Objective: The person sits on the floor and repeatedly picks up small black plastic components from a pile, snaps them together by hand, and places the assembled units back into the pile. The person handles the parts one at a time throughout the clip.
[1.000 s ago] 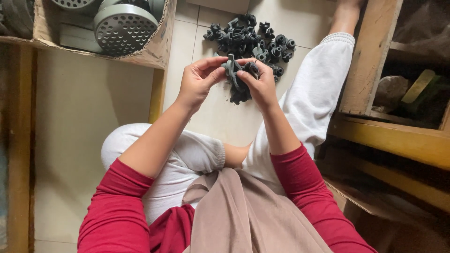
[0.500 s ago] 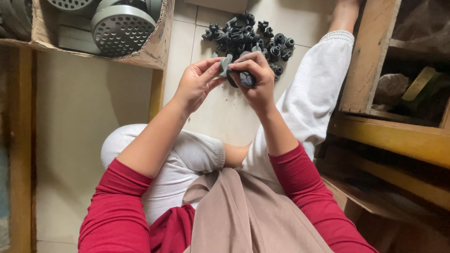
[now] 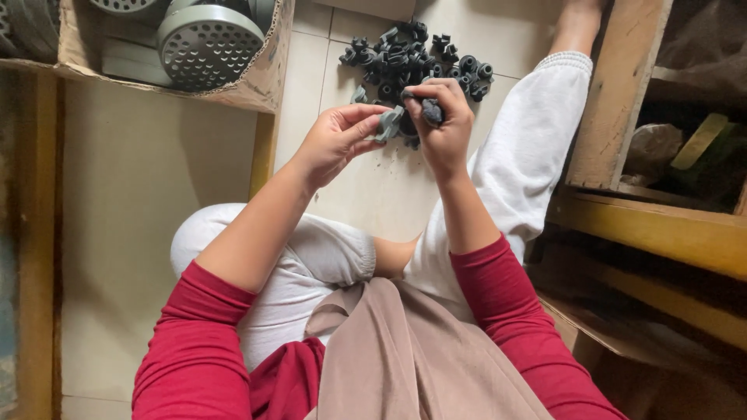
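A pile of grey plastic fittings (image 3: 416, 58) lies on the tiled floor (image 3: 373, 194), right of a cardboard box (image 3: 257, 82). Just before the pile, the left hand (image 3: 336, 140) pinches one grey fitting (image 3: 389, 123); the right hand (image 3: 442, 124) grips another dark fitting (image 3: 430, 111).

Single head view only; I am logging no second view to compare. The camera is looking steeply down from the wearer's head, facing forward over the lap, sitting close above the hands (image 3: 389, 128) and taking in the tiled floor (image 3: 148, 179) beyond.
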